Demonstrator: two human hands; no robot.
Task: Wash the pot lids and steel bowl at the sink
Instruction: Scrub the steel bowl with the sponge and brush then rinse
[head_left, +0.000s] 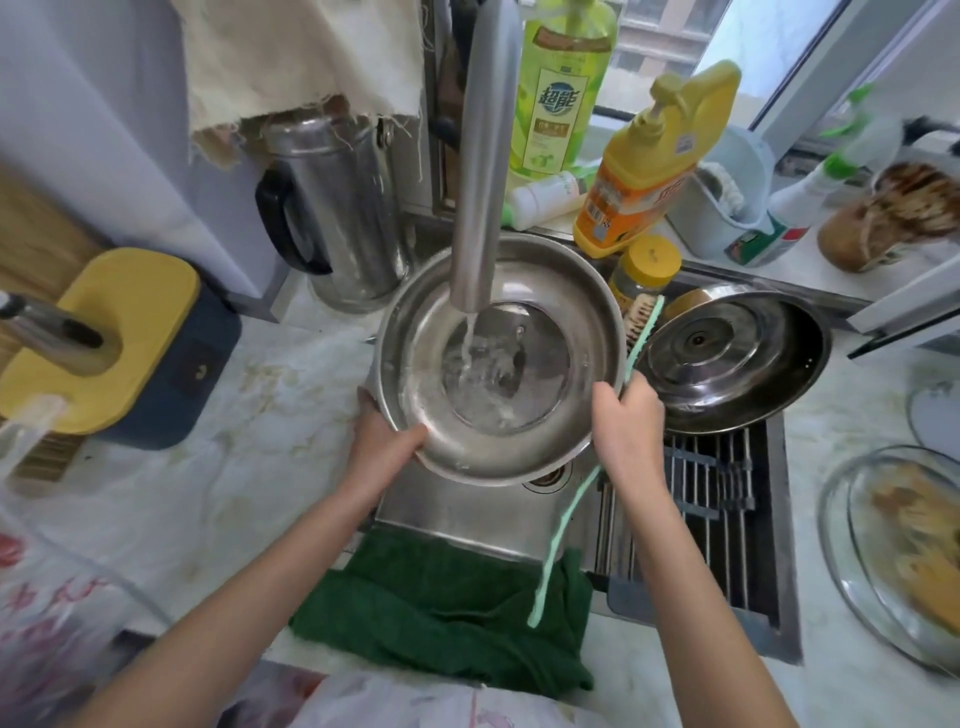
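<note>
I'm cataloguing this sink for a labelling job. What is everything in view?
steel bowl: one, silver, under the running tap
tap: one, silver, above the bowl
pot lid: one, steel, right of the bowl
brush: one, green handle, in right grip
cloth: one, dark green, sink's front edge
jug: one, steel with black handle, back left
detergent bottles: two, green and yellow, behind the sink
jar: one, yellow cap, beside yellow bottle
utensil holder: one, yellow and navy, left counter
glass dish: one, clear, right counter
left grip: one hand, on bowl's near-left rim
right grip: one hand, holding brush at bowl's right rim
</note>
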